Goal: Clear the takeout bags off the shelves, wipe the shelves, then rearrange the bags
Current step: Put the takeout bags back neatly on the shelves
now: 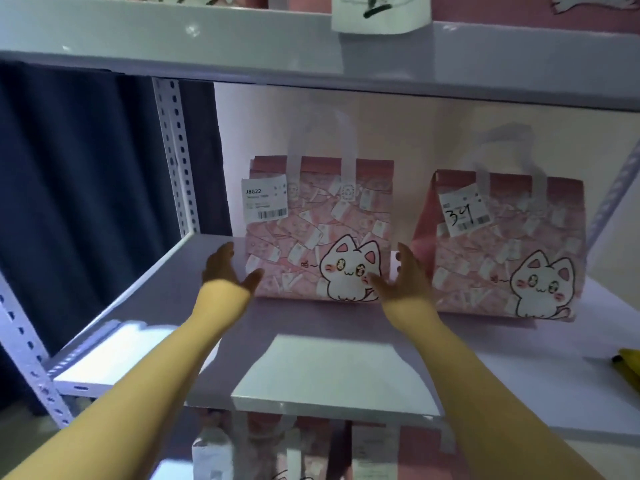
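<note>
Both hands are up at the middle shelf (311, 358) in the centre of the frame. The left hand (227, 268) is spread, fingers straight and thumb angled out, right at the lower left corner of the left bag (318, 230) and holding nothing. The right hand (403, 275) mirrors it on the bag's lower right corner, fingers relaxed and apart, also with nothing in its grasp. Whether either palm actually touches the bag cannot be told.

That pink cat-print bag stands upright at the back of the shelf, white handles up and a barcode label at its top left. The right bag (502, 244), same print with "34" handwritten on its label, stands just beside it toward the right of the frame.

A yellow object (627, 365) pokes in at the right edge. More bags (242, 445) show on the shelf below, and a paper note (381, 12) hangs from the upper shelf (173, 39).
</note>
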Motion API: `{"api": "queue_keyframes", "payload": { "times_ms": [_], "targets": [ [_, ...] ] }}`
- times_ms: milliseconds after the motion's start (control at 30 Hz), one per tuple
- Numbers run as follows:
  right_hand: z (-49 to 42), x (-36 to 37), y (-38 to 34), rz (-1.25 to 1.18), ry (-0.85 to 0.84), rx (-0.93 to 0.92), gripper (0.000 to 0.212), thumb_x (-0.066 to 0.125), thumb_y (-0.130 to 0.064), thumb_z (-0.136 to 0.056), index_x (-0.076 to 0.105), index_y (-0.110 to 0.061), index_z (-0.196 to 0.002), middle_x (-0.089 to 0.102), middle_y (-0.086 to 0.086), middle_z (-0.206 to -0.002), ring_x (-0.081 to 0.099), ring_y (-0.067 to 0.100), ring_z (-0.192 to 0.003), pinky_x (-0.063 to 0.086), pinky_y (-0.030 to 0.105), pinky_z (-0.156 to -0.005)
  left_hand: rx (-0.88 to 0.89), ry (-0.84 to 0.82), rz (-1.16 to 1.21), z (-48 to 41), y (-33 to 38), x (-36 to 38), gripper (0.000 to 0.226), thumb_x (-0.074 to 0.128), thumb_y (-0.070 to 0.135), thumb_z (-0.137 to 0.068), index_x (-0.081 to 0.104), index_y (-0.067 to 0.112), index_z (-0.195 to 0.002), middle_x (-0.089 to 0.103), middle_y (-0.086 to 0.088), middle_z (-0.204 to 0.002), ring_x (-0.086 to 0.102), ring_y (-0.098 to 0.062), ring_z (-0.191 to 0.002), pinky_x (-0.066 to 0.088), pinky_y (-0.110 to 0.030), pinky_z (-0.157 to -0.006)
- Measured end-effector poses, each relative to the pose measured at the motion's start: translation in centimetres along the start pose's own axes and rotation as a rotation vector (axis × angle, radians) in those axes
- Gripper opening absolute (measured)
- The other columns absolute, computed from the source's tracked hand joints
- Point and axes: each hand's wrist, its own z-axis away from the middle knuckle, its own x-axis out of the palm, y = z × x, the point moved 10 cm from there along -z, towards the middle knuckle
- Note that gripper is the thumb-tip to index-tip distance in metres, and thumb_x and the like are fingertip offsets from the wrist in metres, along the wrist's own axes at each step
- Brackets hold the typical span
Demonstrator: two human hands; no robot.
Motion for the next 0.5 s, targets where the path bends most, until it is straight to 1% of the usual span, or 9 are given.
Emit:
{"api": "queue_keyframes", "payload": {
  "times_ms": [67,100,133,167,233,300,400,500],
  "targets": [
    [-0.1,0.8,0.2,0.0,-0.044,0.048,0.076,0.067,-0.033,-0.084,0.024,-0.017,-0.144,0.043,0.008,-0.14,0.045,0.028,-0.123,0.039,0.029,-0.09,-0.03,-0.104,-0.009,-0.7,-0.6,1.1,0.077,0.064,0.026,-0.086,0.02,0.005,-0.146,0.032,-0.014,-0.148,0.035,-0.031,-0.133,0.03,-0.042,-0.109],
    [0.1,1.1,0.2,0.011,-0.064,0.055,0.071,0.065,-0.032,-0.085,0.027,-0.017,-0.143,0.046,0.007,-0.138,0.048,0.028,-0.121,0.041,0.031,-0.091,-0.035,-0.148,0.002,-0.9,-0.8,1.6,0.076,0.062,0.027,-0.087,0.018,0.006,-0.147,0.033,-0.012,-0.149,0.036,-0.03,-0.133,0.032,-0.04,-0.108],
    [0.2,1.4,0.1,0.021,-0.077,0.054,0.063,0.064,-0.03,-0.086,0.032,-0.018,-0.139,0.051,0.006,-0.133,0.051,0.028,-0.117,0.044,0.033,-0.089,-0.025,-0.182,0.013,-1.0,-0.9,2.0,0.073,0.061,0.027,-0.088,0.02,0.007,-0.146,0.036,-0.012,-0.147,0.04,-0.03,-0.13,0.035,-0.038,-0.105],
    [0.4,1.4,0.0,0.023,-0.081,0.049,0.056,0.063,-0.028,-0.086,0.036,-0.018,-0.134,0.055,0.003,-0.127,0.055,0.027,-0.111,0.046,0.033,-0.086,-0.004,-0.204,0.016,-1.0,-0.8,2.3,0.066,0.06,0.026,-0.089,0.027,0.009,-0.143,0.043,-0.011,-0.143,0.046,-0.029,-0.125,0.039,-0.034,-0.098],
    [0.8,1.3,-0.2,-0.008,-0.061,0.041,0.05,0.065,-0.024,-0.086,0.04,-0.018,-0.129,0.056,-0.004,-0.109,0.056,0.021,-0.098,0.046,0.03,-0.077,0.029,-0.203,0.03,-0.8,-0.7,2.3,0.051,0.061,0.024,-0.089,0.041,0.013,-0.134,0.054,-0.01,-0.132,0.055,-0.028,-0.112,0.039,-0.027,-0.085],
    [1.5,0.6,-0.1,-0.074,-0.023,0.055,0.051,0.068,-0.018,-0.084,0.041,-0.016,-0.128,0.052,-0.008,-0.096,0.053,0.017,-0.089,0.045,0.029,-0.072,0.031,-0.173,0.078,-0.4,-0.8,1.9,0.045,0.063,0.022,-0.087,0.047,0.014,-0.128,0.058,-0.01,-0.125,0.058,-0.027,-0.104,0.039,-0.026,-0.081],
    [3.0,-0.2,-0.1,-0.156,-0.008,0.062,0.047,0.067,-0.007,-0.084,0.044,-0.015,-0.123,0.054,-0.011,-0.088,0.056,0.016,-0.086,0.051,0.03,-0.076,0.052,-0.134,0.141,0.6,-0.8,1.1,0.043,0.066,0.02,-0.084,0.05,0.013,-0.123,0.061,-0.008,-0.118,0.058,-0.024,-0.098,0.041,-0.026,-0.08],
    [4.9,-1.0,0.0,-0.192,-0.021,0.057,0.037,0.064,-0.005,-0.085,0.048,-0.013,-0.117,0.061,-0.005,-0.09,0.062,0.019,-0.091,0.053,0.037,-0.084,0.071,-0.117,0.163,2.2,-0.6,0.3,0.042,0.067,0.021,-0.083,0.053,0.012,-0.122,0.063,-0.006,-0.116,0.059,-0.021,-0.097,0.044,-0.029,-0.081]
  ]
}}
